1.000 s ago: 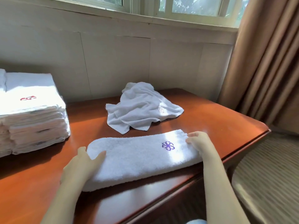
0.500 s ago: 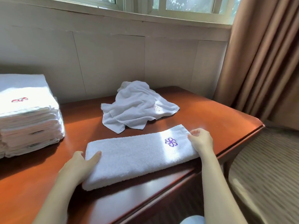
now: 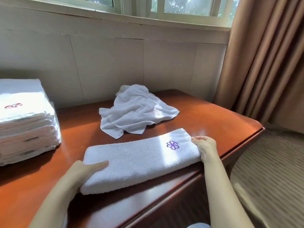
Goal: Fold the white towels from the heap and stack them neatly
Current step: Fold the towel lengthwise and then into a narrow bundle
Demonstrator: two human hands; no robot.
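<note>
Towels in white are seen in three states in the head view. One long folded towel (image 3: 141, 162) lies along the near edge of the table (image 3: 213, 116). It is doubled into a narrow strip, with a purple emblem (image 3: 172, 145) uppermost near its right end. To the left of this strip, well apart, a tall stack (image 3: 24, 125) of finished towels is set against the wall. Beyond the strip, near but not touching, a small crumpled heap (image 3: 134, 112) is left, seemingly a single towel.

Most of the work is therefore judged done. The strip has yet to be folded across its length and laid on the stack, and the heap has yet to be dealt with.

The strip's left end is gripped by the left hand (image 3: 82, 171), with the thumb laid flat on top and the other fingers hidden beneath. The right end is held by the right hand (image 3: 205, 145), its fingers curled close together over the edge. How much cloth is caught under them cannot be told.
</note>
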